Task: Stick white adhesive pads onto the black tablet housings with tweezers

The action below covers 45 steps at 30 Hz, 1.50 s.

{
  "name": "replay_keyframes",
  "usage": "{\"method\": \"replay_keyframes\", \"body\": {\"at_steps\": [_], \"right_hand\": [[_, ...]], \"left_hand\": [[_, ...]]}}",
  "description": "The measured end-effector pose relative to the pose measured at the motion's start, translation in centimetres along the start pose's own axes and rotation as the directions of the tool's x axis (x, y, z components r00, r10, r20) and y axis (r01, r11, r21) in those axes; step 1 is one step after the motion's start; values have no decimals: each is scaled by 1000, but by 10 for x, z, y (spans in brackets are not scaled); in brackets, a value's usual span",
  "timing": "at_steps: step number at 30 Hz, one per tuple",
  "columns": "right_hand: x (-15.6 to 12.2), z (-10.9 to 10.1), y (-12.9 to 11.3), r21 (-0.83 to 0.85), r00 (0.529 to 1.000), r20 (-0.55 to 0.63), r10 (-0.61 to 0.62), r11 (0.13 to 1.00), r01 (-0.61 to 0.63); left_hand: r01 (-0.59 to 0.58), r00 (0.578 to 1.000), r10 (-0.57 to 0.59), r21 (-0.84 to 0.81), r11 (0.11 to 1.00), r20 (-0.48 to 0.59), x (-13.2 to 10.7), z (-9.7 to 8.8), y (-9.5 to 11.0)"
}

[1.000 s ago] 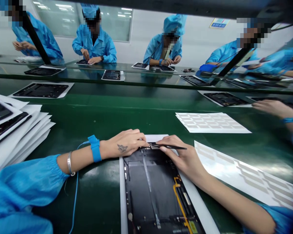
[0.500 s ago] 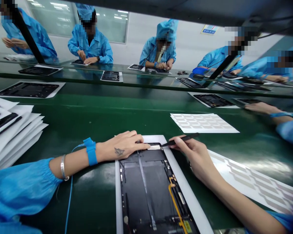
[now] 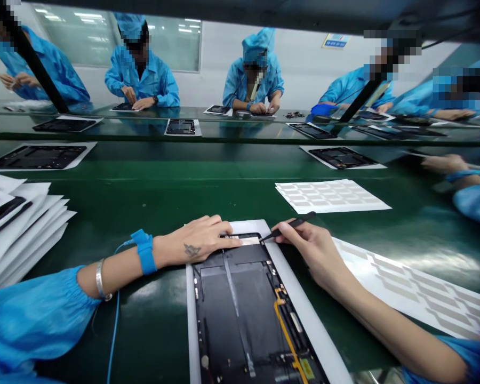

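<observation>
In front of me a black tablet housing (image 3: 240, 298) lies open on a white sheet, with an orange flex cable (image 3: 284, 325) along its right side. A pale sticker strip (image 3: 250, 241) lies across its top end. My left hand (image 3: 206, 240) rests with fingers stretched over the top left corner, a fingertip on the strip's left part. Between the fingers of my right hand (image 3: 316, 250) is a pair of black tweezers (image 3: 292, 224), their tip at the strip's right end by the housing's corner. Some right fingers are hidden behind the hand.
Sticker sheets (image 3: 332, 196) (image 3: 416, 288) lie beyond and to the right. A stack of white sheets with housings (image 3: 32, 229) stands at the left. More housings (image 3: 40, 157) (image 3: 342, 157) lie farther back. A co-worker's hand (image 3: 446, 164) is at the right; several co-workers sit opposite.
The view has shifted slightly. My hands keep nearly the same places on the housing, the tweezers' tip still at the strip's right end. The co-worker's hand at the right has moved up.
</observation>
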State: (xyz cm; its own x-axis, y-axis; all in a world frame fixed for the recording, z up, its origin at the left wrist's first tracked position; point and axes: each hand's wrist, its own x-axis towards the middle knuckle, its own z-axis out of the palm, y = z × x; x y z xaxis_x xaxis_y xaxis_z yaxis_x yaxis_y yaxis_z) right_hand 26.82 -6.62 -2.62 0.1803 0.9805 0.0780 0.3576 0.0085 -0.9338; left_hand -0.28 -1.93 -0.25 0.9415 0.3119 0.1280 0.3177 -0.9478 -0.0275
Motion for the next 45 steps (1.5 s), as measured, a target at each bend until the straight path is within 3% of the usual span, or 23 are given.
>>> {"method": "replay_keyframes", "body": {"at_steps": [6,9,12,14,17,19,21,23,27,32,34,37,39,43,45], "right_hand": [[4,2,0,78,999,-23,-31,996,33],[3,5,-2,98,998,22,-65,993,63],[1,2,-8,-5,976,81,-202,979,203],[2,-1,-16,-143,910,148,-388,902,408],[10,-1,-30,-293,686,423,-592,627,722],[18,6,-38,-293,527,625,-576,452,842],[26,17,-45,-267,426,757,-496,360,894],[31,27,-51,-247,374,836,-402,333,910],[36,39,-66,-239,318,917,-242,307,921],[36,41,-72,-230,259,948,-186,164,959],[38,36,-70,-239,253,952,-172,97,966],[42,22,-63,-297,309,940,-144,96,950],[43,12,-58,-341,370,915,-161,181,922],[31,2,-40,-335,528,742,-413,453,826],[21,1,-30,-252,552,677,-488,551,796]], "left_hand": [[-2,997,-6,87,996,80,17,-6,2],[23,993,-37,131,991,108,31,-5,6],[30,992,-47,152,988,114,35,-4,8],[26,995,-40,143,989,95,29,-3,9],[11,999,-12,61,998,30,10,0,6],[-8,999,7,-27,1000,-46,-3,5,4],[-27,993,16,-99,995,-117,-12,10,2],[-37,989,17,-138,990,-144,-15,14,1],[-35,992,15,-153,988,-129,-12,16,1],[-38,992,21,-135,990,-126,-10,13,2],[-44,991,27,-125,991,-134,-10,13,2],[-60,988,44,-104,993,-150,-11,14,2],[-63,987,49,-89,994,-150,-10,14,2],[-52,989,42,-69,996,-140,-9,14,2],[-53,989,43,-73,996,-140,-9,14,2]]}}
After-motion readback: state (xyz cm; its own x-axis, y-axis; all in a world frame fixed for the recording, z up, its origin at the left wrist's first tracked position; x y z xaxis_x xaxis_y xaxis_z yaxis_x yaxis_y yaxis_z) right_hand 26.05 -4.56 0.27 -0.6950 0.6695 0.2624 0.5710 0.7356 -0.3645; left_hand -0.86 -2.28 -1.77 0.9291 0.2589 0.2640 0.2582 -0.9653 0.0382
